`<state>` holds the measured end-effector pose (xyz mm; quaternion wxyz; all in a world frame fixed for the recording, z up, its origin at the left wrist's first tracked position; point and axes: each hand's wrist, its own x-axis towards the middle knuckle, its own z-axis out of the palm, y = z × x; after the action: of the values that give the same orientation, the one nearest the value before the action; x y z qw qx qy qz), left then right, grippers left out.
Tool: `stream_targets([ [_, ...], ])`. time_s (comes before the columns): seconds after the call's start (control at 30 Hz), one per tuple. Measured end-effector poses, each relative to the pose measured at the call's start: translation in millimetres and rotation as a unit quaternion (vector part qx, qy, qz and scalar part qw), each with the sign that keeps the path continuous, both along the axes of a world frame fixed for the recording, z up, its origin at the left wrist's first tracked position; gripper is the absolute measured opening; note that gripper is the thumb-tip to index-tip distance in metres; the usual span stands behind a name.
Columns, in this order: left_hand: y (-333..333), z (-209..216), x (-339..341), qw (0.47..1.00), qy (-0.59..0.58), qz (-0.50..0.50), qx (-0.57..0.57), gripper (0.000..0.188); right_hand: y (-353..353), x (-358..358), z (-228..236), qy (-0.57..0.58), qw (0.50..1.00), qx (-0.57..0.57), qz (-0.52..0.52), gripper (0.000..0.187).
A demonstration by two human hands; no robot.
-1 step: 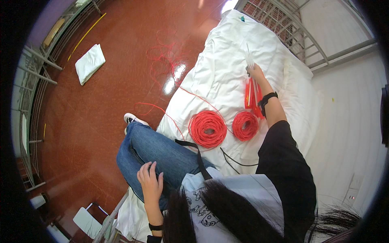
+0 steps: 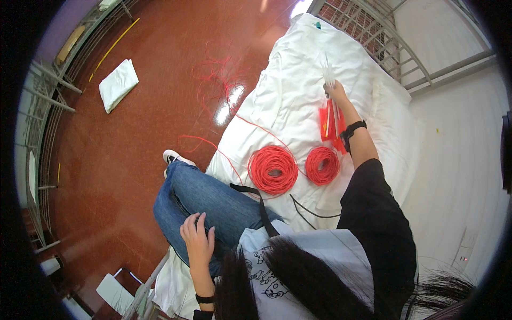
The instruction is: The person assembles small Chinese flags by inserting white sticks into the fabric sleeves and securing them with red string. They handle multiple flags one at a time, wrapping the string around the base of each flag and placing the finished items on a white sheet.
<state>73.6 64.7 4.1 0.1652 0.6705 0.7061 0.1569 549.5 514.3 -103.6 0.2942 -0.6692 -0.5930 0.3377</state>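
My right hand [image 2: 336, 93] is closed around the white sticks of a bundle of small red hand flags [image 2: 326, 124]. The stick ends fan out beyond my fingers, while the red flags, blurred, hang back toward my wrist over the white bedding [image 2: 293, 69]. Closer to me lie a large coil of red cord [image 2: 258, 172] and a smaller red coil [image 2: 313, 172], side by side. A strand runs from the coils over the bed's edge to a loose tangle of red cord [image 2: 216, 74] on the floor. My left hand [image 2: 197, 240] rests empty by my thigh, fingers apart.
Metal bed rails [image 2: 397, 48] stand at the far right beside a white wall [image 2: 458, 160]. A folded white cloth [image 2: 118, 85] lies on the red-brown floor at left. Near my lap is a thin black cable [image 2: 314, 214]. A white stool-like seat [image 2: 114, 293] is at lower left.
The flags have shifted slightly left, and my right hand has moved a little away from me. My left hand and both coils stay where they were.
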Motion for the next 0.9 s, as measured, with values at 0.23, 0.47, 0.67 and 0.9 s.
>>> stream_targets([
  [0.23,-2,10,-3,0.996,-0.042,0.002,0.078,0.038,-27,-85,118,-0.12,0.961,0.188,0.166,0.024],
  [0.47,2,29,-4,0.927,-0.352,0.127,0.003,0.029,-130,-233,162,-0.242,0.712,0.387,0.534,0.027],
  [0.67,12,34,-22,0.751,-0.625,0.169,-0.129,0.055,-249,-331,154,-0.096,0.609,0.306,0.726,0.023],
  [0.9,-16,25,-28,0.676,-0.684,0.185,-0.204,0.047,-301,-378,132,-0.198,0.54,0.273,0.771,0.021],
])
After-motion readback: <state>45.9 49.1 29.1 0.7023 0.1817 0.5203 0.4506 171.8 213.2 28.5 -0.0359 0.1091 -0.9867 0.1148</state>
